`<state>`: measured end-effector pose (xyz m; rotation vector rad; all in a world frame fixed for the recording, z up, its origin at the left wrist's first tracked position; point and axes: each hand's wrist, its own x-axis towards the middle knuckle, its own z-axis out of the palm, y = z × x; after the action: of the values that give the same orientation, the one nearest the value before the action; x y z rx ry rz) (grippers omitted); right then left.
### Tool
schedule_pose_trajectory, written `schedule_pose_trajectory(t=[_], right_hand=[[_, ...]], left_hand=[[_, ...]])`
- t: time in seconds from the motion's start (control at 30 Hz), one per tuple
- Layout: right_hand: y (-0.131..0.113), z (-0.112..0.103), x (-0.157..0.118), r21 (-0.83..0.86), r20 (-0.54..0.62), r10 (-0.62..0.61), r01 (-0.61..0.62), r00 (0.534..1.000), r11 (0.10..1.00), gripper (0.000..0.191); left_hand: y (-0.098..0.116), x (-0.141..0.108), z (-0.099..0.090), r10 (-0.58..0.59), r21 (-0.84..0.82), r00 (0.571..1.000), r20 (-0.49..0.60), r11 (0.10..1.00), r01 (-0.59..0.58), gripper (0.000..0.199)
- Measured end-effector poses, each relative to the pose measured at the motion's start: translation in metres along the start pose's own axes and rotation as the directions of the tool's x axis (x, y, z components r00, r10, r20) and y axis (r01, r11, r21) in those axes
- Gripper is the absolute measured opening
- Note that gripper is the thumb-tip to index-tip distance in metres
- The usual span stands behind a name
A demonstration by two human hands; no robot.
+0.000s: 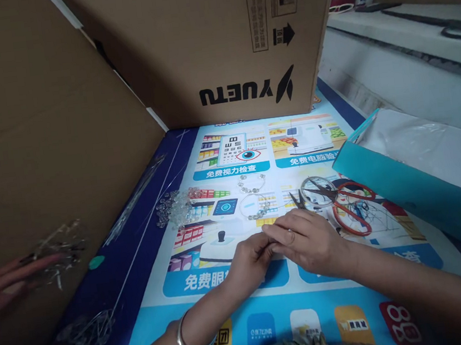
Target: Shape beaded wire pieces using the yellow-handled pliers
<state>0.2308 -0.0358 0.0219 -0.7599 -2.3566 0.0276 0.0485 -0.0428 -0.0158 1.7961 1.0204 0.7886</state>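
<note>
Cardboard panels [148, 48] rise behind and to the left of your table, which wears a printed blue and white cover [247, 305]. Toward the right edge sits an open teal box [417, 183] with clear plastic inside, near a pale ledge [406, 28].

Your left hand [252, 255] and right hand [305, 237] meet over the cover, fingers closed together at the tips; you can't see what, if anything, is pinched between them. A metal bangle [184, 337] circles your left wrist.

Red-handled scissors [355, 207] lie beyond your right forearm, blades over a coil of wire [318, 191]. Dark pointed tool tips [298, 200] show just past your right hand; whether you touch that tool is unclear. Two wire loops with clear beads, one nearer [256, 214] and one farther [252, 184], lie just beyond your fingers. Left of them spreads a pile of loose clear beads [176, 208].
</note>
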Motion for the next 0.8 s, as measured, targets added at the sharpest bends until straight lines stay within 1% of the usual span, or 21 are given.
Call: schedule_pose_trajectory(t=[0.1, 0.27, 0.63, 0.73, 0.8], right_hand=[[0.0009, -0.0002, -0.0007, -0.027, -0.019, -0.018, 0.017, 1.0, 0.999, 0.043], [-0.0006, -0.0003, -0.0009, -0.044, -0.016, -0.032, 0.032, 0.999, 0.999, 0.043], [-0.0009, -0.0052, 0.0011, -0.019, -0.064, -0.014, 0.013, 0.998, 1.0, 0.04], [-0.0003, -0.0052, 0.0011, -0.009, -0.043, -0.016, 0.016, 0.999, 1.0, 0.041], [0.0004, -0.0048, 0.001, 0.007, -0.052, -0.012, 0.012, 0.999, 1.0, 0.041]], left_hand=[[-0.0023, -0.0002, 0.0005, -0.006, -0.008, 1.0, -0.002, 1.0, 0.006, 0.018], [-0.0044, -0.0002, 0.0003, -0.019, 0.014, 1.0, -0.014, 1.0, 0.019, 0.016], [-0.0011, 0.0012, 0.0003, -0.035, -0.023, 0.999, 0.004, 0.999, 0.035, 0.019], [-0.0007, 0.0013, 0.0004, -0.04, -0.026, 0.999, 0.0, 0.999, 0.04, 0.019], [-0.0001, 0.0013, 0.0003, -0.046, -0.02, 0.999, 0.002, 0.999, 0.046, 0.019]])
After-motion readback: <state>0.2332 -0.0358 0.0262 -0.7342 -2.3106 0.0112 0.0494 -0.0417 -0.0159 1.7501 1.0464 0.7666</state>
